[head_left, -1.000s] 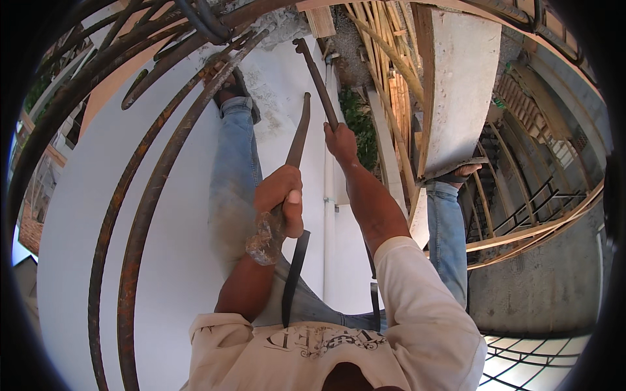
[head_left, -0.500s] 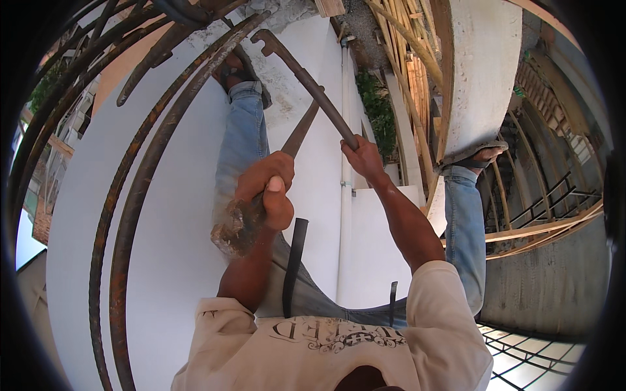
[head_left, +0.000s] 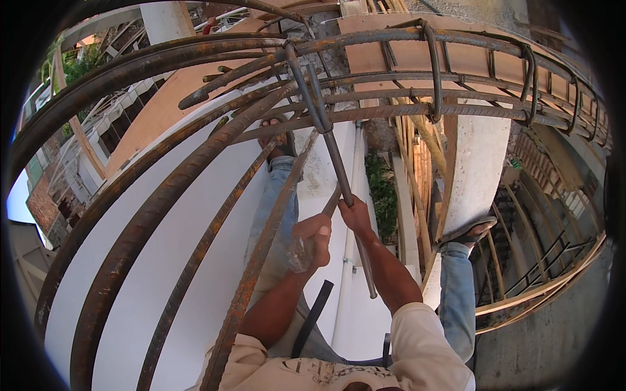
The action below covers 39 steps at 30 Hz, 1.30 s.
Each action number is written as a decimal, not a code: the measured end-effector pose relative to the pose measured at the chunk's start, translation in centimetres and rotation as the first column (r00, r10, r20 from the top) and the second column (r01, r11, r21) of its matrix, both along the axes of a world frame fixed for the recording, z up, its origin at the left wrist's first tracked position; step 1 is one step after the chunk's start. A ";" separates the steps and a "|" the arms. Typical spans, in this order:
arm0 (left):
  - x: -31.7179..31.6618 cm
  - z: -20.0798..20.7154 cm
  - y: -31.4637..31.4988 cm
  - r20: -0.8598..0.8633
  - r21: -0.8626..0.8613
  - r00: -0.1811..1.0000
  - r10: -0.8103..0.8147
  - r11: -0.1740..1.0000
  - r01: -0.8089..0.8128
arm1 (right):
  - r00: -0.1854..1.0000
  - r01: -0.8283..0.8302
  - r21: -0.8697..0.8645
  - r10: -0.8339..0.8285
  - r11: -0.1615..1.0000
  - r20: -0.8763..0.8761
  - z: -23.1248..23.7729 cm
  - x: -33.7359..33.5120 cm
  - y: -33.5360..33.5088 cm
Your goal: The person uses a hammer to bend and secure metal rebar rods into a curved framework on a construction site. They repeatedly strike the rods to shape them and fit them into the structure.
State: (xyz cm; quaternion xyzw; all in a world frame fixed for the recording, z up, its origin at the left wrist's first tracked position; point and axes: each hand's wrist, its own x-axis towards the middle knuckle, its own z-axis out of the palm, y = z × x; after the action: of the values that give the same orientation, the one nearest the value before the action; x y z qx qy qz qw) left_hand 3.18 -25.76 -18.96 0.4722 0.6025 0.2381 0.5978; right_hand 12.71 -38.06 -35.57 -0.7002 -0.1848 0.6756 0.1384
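My right hand point(head_left: 356, 216) is closed round a steel bending wrench point(head_left: 338, 159), whose lower end sticks out below the hand. The wrench's upper end meets the bent end of a stirrup point(head_left: 297, 73) on the reinforcing bars; exactly how the two fit together I cannot make out. Close by and lower to the left, my left hand point(head_left: 319, 246) grips a tapered dark bar point(head_left: 332, 203). Its near end looks wrapped in clear plastic point(head_left: 299, 253) and is smeared by motion.
Long rusty rebars point(head_left: 147, 225) curve across the left side and top, with more stirrups point(head_left: 432, 72) to the right. My feet are spread between a white surface point(head_left: 163, 260) and a pale ledge point(head_left: 479, 156). Timber poles point(head_left: 427, 176) and a drop lie on the right.
The view has tilted up, bringing the rebar cage into sight. The wrench's hooked end, free before, is now up at the stirrup. My left hand has come closer to the right one.
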 end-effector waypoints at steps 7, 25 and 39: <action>-1.3 -0.2 0.9 0.008 -0.019 0.999 0.039 0.999 -0.039 | 0.998 -0.014 0.002 0.013 1.000 0.057 2.1 -0.1 3.6; 0.3 -5.1 0.7 0.143 -0.015 0.915 0.378 0.925 -0.379 | 0.992 -0.129 0.045 0.129 0.991 0.016 11.6 1.1 9.3; 0.7 -5.2 1.9 0.080 -0.067 0.967 0.241 0.970 -0.236 | 0.955 -0.227 0.013 0.220 0.974 0.200 11.4 0.1 8.2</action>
State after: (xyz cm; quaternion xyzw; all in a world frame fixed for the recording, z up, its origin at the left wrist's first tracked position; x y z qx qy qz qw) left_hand 3.85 -23.83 -24.19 0.3683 0.6346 0.3113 0.6039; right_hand 12.80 -29.88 -24.14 -0.7355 -0.2877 0.6109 0.0548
